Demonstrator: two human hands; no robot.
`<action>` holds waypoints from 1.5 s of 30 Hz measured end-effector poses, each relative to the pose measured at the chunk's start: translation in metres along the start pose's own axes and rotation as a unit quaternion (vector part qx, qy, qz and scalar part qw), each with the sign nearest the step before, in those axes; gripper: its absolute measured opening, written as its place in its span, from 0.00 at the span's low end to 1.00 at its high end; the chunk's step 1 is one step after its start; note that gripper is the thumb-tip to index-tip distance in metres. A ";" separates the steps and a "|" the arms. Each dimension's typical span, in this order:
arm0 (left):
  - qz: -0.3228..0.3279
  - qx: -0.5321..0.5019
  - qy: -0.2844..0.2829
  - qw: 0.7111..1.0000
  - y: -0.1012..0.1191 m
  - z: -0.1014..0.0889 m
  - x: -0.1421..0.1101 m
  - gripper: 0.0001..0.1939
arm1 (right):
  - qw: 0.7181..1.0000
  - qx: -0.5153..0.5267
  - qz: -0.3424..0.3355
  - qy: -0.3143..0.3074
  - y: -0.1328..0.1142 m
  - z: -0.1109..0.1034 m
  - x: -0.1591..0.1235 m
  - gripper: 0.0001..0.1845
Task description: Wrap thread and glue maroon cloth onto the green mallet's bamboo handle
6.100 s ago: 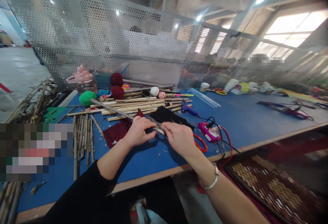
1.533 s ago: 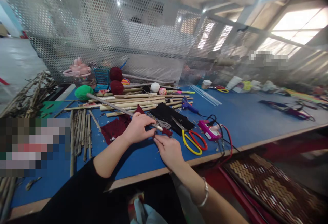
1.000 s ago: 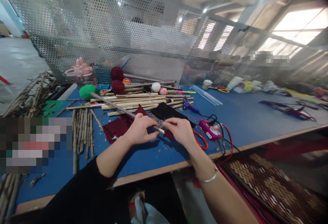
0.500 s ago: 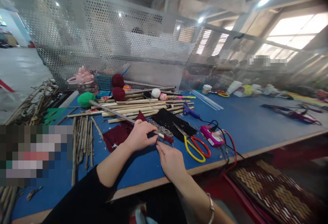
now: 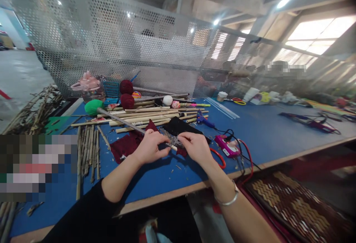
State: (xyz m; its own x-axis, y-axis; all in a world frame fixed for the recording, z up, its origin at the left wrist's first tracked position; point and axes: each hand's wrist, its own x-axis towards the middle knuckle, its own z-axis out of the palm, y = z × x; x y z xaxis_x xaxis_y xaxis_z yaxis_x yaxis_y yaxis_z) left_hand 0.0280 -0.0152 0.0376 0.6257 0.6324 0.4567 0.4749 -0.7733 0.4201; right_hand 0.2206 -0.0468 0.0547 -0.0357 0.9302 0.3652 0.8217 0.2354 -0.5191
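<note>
My left hand [image 5: 152, 147] is wrapped round a thin grey stick [image 5: 124, 120], which slants over the table. A green ball [image 5: 94, 107] caps its far end; the pale cut end pokes out past my thumb. Just right of that end, my right hand [image 5: 198, 149] pinches its thumb and forefinger together above a tangle of grey cord [image 5: 174, 139]. Whatever those fingers hold is too small to make out. Dark red cloth [image 5: 121, 147] lies under and beside my left hand. Behind my right hand are black cloth [image 5: 180, 125] and mostly hidden scissors, their red handle [image 5: 221, 158] showing.
A blue glue gun [image 5: 204, 119] and a magenta box [image 5: 227, 146] with cables sit to the right. Pale sticks [image 5: 139, 117], dark red balls [image 5: 127, 101] and a white ball [image 5: 167, 100] lie behind. A pink-lidded bottle [image 5: 88, 83] stands before the perforated panel [image 5: 167, 46].
My right hand has moved up and to the right, from below the stick's cut end to the grey cord, now covering most of the scissors. My left hand keeps its hold on the stick.
</note>
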 end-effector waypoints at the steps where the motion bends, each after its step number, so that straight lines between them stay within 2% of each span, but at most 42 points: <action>1: 0.000 -0.001 0.002 1.000 0.001 0.000 0.000 0.10 | 0.999 0.042 0.019 -0.016 0.005 0.006 0.004 0.13; 5: -0.003 -0.002 0.003 1.000 0.002 0.000 -0.002 0.10 | 0.983 0.144 0.091 -0.063 0.018 0.028 0.012 0.14; 9: -0.011 0.007 0.015 1.000 0.001 0.000 -0.002 0.10 | 0.979 0.168 0.072 -0.089 0.020 0.040 0.003 0.16; 11: -0.019 0.014 0.030 0.999 0.000 -0.001 -0.001 0.09 | 0.985 0.140 0.049 -0.082 0.018 0.044 -0.010 0.16; 15: -0.029 0.021 0.046 0.998 -0.006 -0.001 0.000 0.10 | 0.999 -0.028 0.005 -0.034 0.000 0.046 -0.044 0.14; 18: -0.029 0.020 0.038 0.999 -0.009 0.002 0.000 0.10 | 0.994 -0.090 -0.050 -0.033 -0.023 0.039 -0.060 0.15; 20: -0.028 0.019 0.034 0.999 -0.010 0.004 0.000 0.09 | 0.991 -0.107 -0.067 -0.036 -0.035 0.029 -0.060 0.14; 23: -0.025 0.020 0.029 0.999 -0.009 0.006 0.000 0.09 | 0.988 -0.121 -0.090 -0.033 -0.044 0.009 -0.047 0.14; 25: -0.021 0.018 0.031 0.999 -0.008 0.006 -0.001 0.09 | 0.989 -0.114 -0.095 -0.018 -0.041 -0.002 -0.032 0.14; 28: -0.016 0.010 0.039 0.999 -0.006 0.004 -0.001 0.10 | 0.997 -0.059 -0.045 -0.013 -0.025 -0.008 -0.008 0.12; 31: -0.017 0.001 0.046 0.999 -0.004 0.002 -0.002 0.10 | 0.992 0.081 0.051 -0.084 -0.006 0.001 0.010 0.11; 34: -0.015 -0.003 0.045 0.999 -0.002 0.001 -0.002 0.11 | 0.956 0.231 0.111 -0.144 0.007 0.018 0.018 0.13; 37: -0.018 0.000 0.046 0.999 -0.003 0.002 -0.003 0.10 | 0.915 0.339 0.143 -0.166 0.011 0.033 0.017 0.15; 39: -0.020 0.001 0.046 0.999 -0.003 0.003 -0.002 0.09 | 0.895 0.379 0.160 -0.171 0.013 0.040 0.015 0.16; 45: -0.028 0.008 0.028 0.999 -0.002 0.002 -0.001 0.08 | 0.865 0.442 0.169 -0.167 0.021 0.048 0.011 0.17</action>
State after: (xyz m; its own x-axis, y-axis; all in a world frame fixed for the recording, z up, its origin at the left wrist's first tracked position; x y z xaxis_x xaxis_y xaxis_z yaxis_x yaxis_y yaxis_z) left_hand 0.0273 -0.0145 0.0346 0.5631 0.6753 0.4763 0.5174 -0.7375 0.4341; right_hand 0.2104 -0.0183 0.0105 -0.1616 0.9828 -0.0893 0.0670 -0.0793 -0.9946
